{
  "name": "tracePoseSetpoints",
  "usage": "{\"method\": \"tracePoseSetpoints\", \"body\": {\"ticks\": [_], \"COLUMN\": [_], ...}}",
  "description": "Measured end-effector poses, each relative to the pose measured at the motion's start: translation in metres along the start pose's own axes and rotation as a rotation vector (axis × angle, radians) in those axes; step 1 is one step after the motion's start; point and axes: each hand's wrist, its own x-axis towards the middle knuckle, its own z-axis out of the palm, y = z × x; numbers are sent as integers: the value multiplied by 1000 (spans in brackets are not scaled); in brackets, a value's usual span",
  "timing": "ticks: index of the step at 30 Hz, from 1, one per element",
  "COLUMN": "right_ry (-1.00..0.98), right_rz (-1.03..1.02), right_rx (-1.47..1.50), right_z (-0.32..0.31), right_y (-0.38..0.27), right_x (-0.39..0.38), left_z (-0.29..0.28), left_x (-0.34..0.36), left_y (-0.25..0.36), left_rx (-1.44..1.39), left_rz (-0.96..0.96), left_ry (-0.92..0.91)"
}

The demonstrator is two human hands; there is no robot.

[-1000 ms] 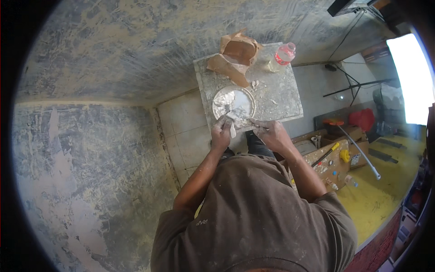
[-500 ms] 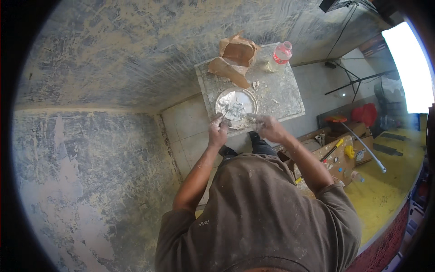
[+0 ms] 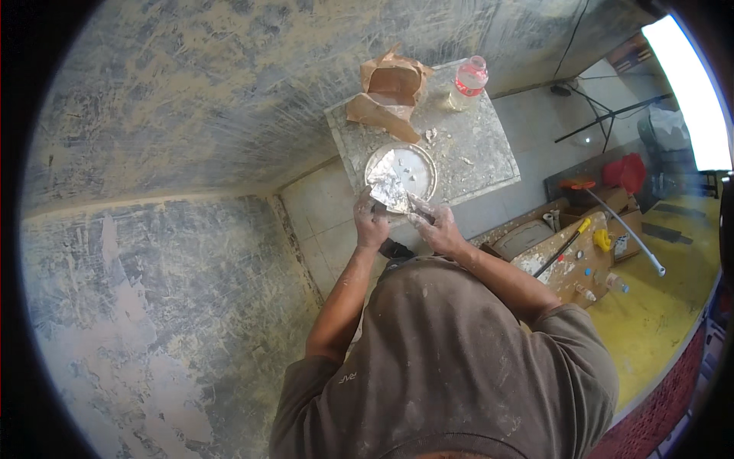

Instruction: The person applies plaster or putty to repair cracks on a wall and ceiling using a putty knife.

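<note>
A round white bucket lid (image 3: 429,170) with a raised rim lies near the front left corner of a paint-stained board, with white putty lumps in it. Over its near left part is a putty knife (image 3: 388,196) with a wide, putty-smeared blade. My left hand (image 3: 371,224) is closed on its dark handle at the lid's near edge. Close by on the right, my right hand (image 3: 438,232) grips a second putty knife (image 3: 417,205), its blade edge beside the first one. My fingers hide most of this tool. Both hands are smeared with white.
A torn brown paper bag (image 3: 384,115) and a clear bottle with a red label (image 3: 471,76) stand at the board's (image 3: 489,145) back. Rough plastered walls (image 3: 191,99) rise behind and at left. To the right are cardboard boxes (image 3: 581,260), a pole (image 3: 631,237) and a red bag (image 3: 625,173).
My right hand has come in from the right, lower and closer to my left hand. The two blades are now together at the lid's near edge. The view has shifted slightly.
</note>
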Motion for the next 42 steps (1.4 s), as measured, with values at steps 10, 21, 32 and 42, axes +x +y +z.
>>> {"method": "tracePoseSetpoints", "body": {"ticks": [10, 21, 32, 42], "right_ry": [62, -78, 10, 167], "right_rz": [22, 124, -144, -45], "right_rx": [117, 289, 171, 104], "right_z": [4, -1, -14, -45], "right_y": [0, 9, 35, 27], "right_x": [10, 19, 10, -2], "left_z": [-14, -91, -114, -82], "left_x": [19, 71, 97, 70], "left_y": [20, 35, 51, 26], "left_rx": [109, 403, 641, 397], "left_rz": [158, 477, 677, 412], "left_ry": [18, -197, -369, -203]}}
